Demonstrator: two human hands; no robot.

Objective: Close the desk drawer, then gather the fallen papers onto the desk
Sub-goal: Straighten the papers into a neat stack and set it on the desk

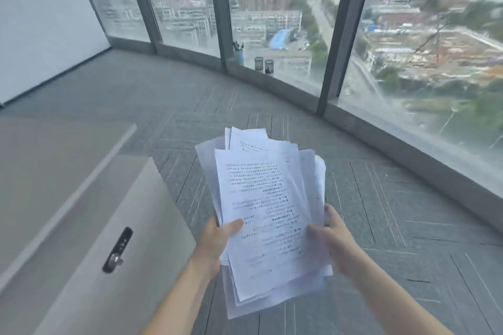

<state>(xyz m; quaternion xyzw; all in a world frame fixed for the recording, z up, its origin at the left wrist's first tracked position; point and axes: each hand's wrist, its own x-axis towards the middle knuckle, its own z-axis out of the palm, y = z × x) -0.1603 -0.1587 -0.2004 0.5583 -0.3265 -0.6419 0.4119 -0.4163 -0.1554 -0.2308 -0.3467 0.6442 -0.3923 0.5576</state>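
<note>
A loose, uneven stack of white printed papers [268, 198] is held in front of me above the grey carpet. My left hand [217, 239] grips the stack's lower left edge, thumb on top. My right hand [330, 236] grips its lower right edge. The desk [46, 171] lies to my left, its beige top running along the left side. The drawer front [114, 239], pale grey with a black lock and a key in it, faces me below the desk edge; whether it sits fully flush I cannot tell.
Grey striped carpet [381, 212] stretches ahead and to the right. A curved wall of tall windows with a low sill [299, 87] rings the room. Three pen cups [262, 64] stand on the sill. A white wall stands at far left.
</note>
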